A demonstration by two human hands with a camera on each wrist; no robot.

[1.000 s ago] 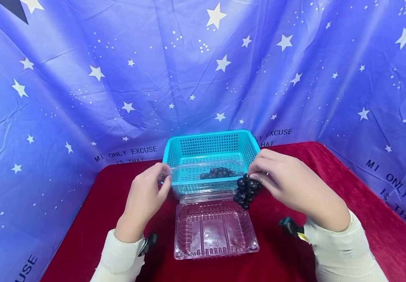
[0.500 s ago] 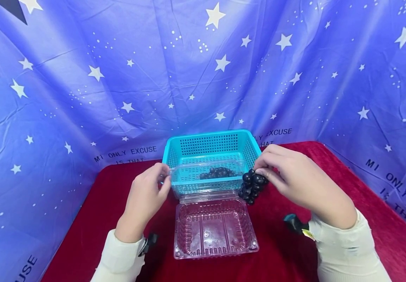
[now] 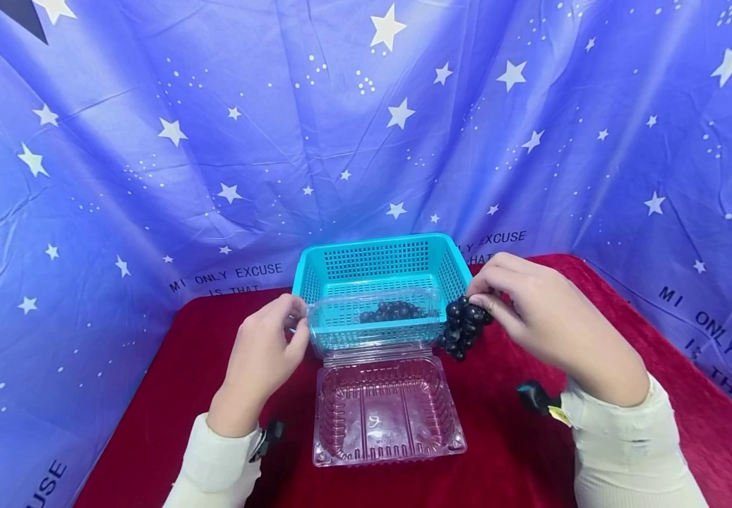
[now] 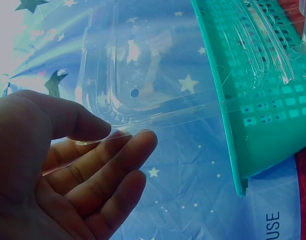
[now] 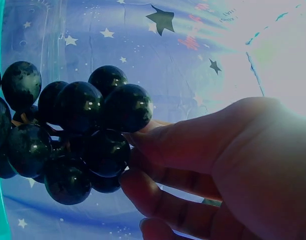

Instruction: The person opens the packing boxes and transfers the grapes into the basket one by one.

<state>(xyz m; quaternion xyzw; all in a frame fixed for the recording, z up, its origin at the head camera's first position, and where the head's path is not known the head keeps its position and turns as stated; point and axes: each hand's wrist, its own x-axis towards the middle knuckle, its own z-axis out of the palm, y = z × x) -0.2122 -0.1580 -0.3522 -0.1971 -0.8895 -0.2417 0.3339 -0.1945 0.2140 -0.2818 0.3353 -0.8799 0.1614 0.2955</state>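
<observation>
My left hand point(image 3: 262, 342) pinches the edge of the clear plastic lid point(image 4: 128, 75) between thumb and fingertips. That lid stands raised, joined to the open clamshell container point(image 3: 387, 416) lying on the red cloth. Dangling from the fingertips of my right hand point(image 3: 543, 317) is a bunch of black grapes point(image 3: 465, 326), pinched at its top end. The bunch hangs just right of the lid, beside the front right corner of a turquoise basket point(image 3: 377, 243). Through the transparent lid, more dark grapes point(image 3: 392, 311) show inside the basket.
Red velvety cloth point(image 3: 594, 317) covers the table. Behind it hangs a blue curtain point(image 3: 315, 127) with white stars. The basket stands at the back of the table, directly behind the container.
My right hand has carried the grapes to the right and slightly upward, away from the lid's right end. The left hand and the lid have stayed in place.
</observation>
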